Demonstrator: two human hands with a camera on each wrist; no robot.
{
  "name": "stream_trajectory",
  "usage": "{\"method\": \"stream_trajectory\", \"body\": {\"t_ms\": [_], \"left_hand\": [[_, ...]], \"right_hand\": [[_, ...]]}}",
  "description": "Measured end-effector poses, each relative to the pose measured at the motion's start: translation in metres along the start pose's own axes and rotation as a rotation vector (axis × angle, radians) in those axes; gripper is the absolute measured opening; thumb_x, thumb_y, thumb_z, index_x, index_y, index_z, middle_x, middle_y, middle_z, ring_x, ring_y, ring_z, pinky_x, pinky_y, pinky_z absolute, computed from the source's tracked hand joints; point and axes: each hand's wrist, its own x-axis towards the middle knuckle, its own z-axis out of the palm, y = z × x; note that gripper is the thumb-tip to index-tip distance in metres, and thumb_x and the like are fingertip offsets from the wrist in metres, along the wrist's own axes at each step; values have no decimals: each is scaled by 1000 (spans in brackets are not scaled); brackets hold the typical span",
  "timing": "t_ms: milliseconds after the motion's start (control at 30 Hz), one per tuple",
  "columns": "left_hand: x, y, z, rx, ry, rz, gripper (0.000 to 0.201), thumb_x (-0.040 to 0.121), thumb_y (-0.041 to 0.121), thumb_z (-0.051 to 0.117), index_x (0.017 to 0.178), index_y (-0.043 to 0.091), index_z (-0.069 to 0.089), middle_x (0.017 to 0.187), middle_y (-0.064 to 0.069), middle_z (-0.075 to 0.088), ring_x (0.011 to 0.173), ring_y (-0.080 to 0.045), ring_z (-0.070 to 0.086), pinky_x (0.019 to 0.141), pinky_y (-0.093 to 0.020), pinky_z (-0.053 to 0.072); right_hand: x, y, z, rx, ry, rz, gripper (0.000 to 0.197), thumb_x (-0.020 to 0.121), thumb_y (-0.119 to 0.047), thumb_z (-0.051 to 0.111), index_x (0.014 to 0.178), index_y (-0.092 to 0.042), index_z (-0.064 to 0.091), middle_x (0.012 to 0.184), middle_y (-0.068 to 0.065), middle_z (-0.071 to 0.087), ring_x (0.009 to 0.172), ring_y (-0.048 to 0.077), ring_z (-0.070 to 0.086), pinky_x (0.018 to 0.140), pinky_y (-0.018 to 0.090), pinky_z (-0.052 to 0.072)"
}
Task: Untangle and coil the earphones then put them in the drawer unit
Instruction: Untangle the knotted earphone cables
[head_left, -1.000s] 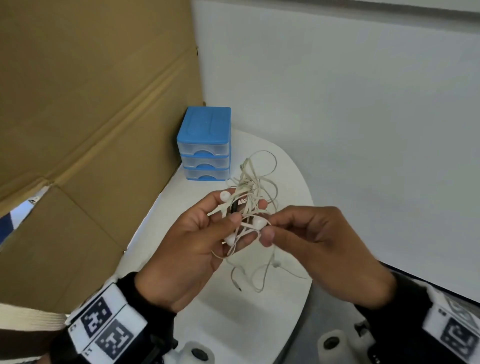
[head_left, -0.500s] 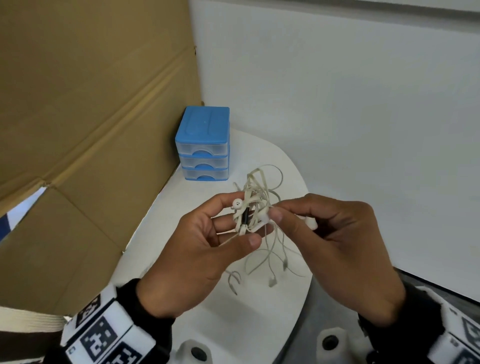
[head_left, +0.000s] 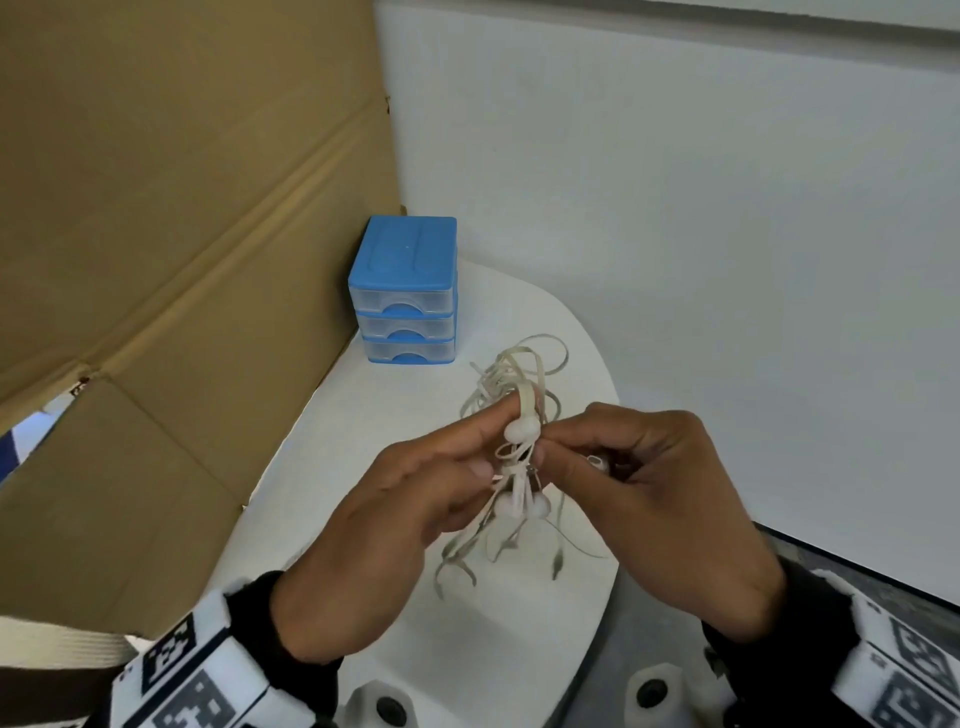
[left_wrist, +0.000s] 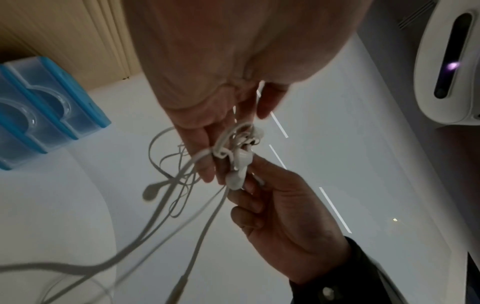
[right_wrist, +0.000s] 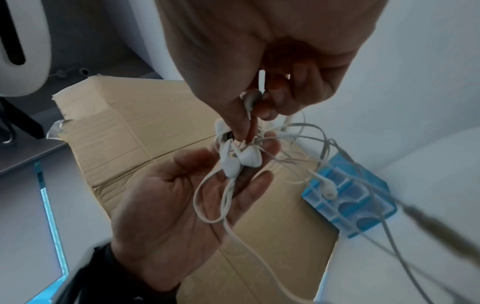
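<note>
**Two hands at a knot of tangled earphones above the tabletop**

Two hands are shown raised over a white tabletop (head_left: 519, 649), with the tangled white earphones (head_left: 519, 467) held between them in the air. The left hand (head_left: 395, 525) is seen gripping the knotted middle of the bundle between thumb and fingers; from the right wrist view, two earbuds are seen lying against its fingers (right_wrist: 249, 185) while a loop of cable hangs across its palm. The right hand (head_left: 660, 509) is seen pinching the cable at the knot between thumb and forefinger, and one further earbud is tucked among its curled fingers (right_wrist: 280, 96). Flat cable loops are seen standing up above the fingertips, and loose ends, one carrying an earbud, are left dangling beneath the hands without a clear view of whether the tabletop is touched. A blue drawer unit (head_left: 405, 291) with three clear drawers, all pushed in, is placed at the far end of the tabletop, well apart from the hands and just beside a brown cardboard sheet (head_left: 182, 260). A white wall (head_left: 701, 234) is seen behind and to the right.
</note>
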Motion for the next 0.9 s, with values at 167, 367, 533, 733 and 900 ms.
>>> {"method": "stream_trajectory", "body": {"t_ms": [167, 367, 533, 733, 900], "left_hand": [[2, -2, 5, 31, 81, 49, 28, 90, 20, 61, 117, 23, 56, 81, 0, 76, 73, -8, 68, 72, -14, 50], [4, -2, 10, -7, 184, 130, 28, 76, 18, 63, 99, 8, 52, 75, -8, 77, 63, -12, 69, 65, -17, 53], [5, -5, 8, 94, 314, 188, 14, 72, 21, 68, 84, 13, 67, 71, -6, 76, 57, -13, 69, 56, -21, 54], [4, -9, 6, 113, 388, 241, 35, 58, 27, 78, 91, 20, 66, 76, -5, 77, 64, -18, 70, 59, -25, 55], [2, -13, 6, 134, 392, 248, 29, 57, 30, 79, 86, 24, 76, 81, -4, 78, 74, -21, 74, 71, -31, 60]], "right_hand": [[-1, 1, 5, 109, -2, -4, 9, 82, -7, 75, 79, -14, 80, 61, -3, 64, 53, 12, 50, 53, 16, 39], [-3, 2, 6, 99, -9, 29, 7, 83, -7, 74, 79, -11, 78, 58, -12, 55, 51, 4, 44, 51, 10, 35], [-5, 0, 10, 57, -99, 92, 12, 88, -12, 70, 79, -16, 77, 66, -11, 60, 53, 7, 43, 48, 14, 34], [-2, 0, 12, 434, -194, 328, 24, 83, -30, 59, 76, -11, 74, 73, 4, 63, 65, 17, 54, 48, 26, 37], [-5, 4, 17, 346, -165, 302, 23, 77, -36, 71, 78, -13, 75, 74, 16, 65, 68, 18, 57, 50, 28, 43]]}}
